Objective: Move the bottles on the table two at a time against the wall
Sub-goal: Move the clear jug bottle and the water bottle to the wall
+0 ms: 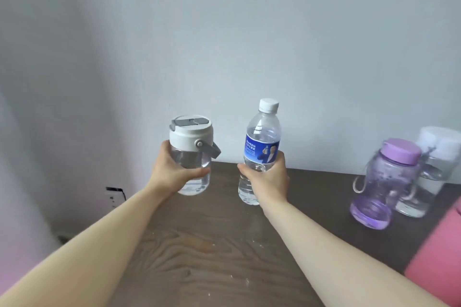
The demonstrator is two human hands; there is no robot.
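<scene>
My left hand (pixel 172 172) grips a squat clear bottle with a white lid and grey handle (pixel 190 139), held upright above the table's far left part. My right hand (pixel 268 179) is wrapped around a clear plastic water bottle with a blue label and white cap (pixel 262 142), also upright, near the wall. A purple-lidded clear bottle (pixel 384 182) stands at the right by the wall. Just behind it stands a clear bottle with a white lid (pixel 439 154).
The dark wooden table (pixel 212 244) runs up to a pale wall (pixel 249 45). A pink object (pixel 439 257) lies at the table's right edge, partly cut off. A wall socket (pixel 113 195) sits low on the left, beyond the table's left edge.
</scene>
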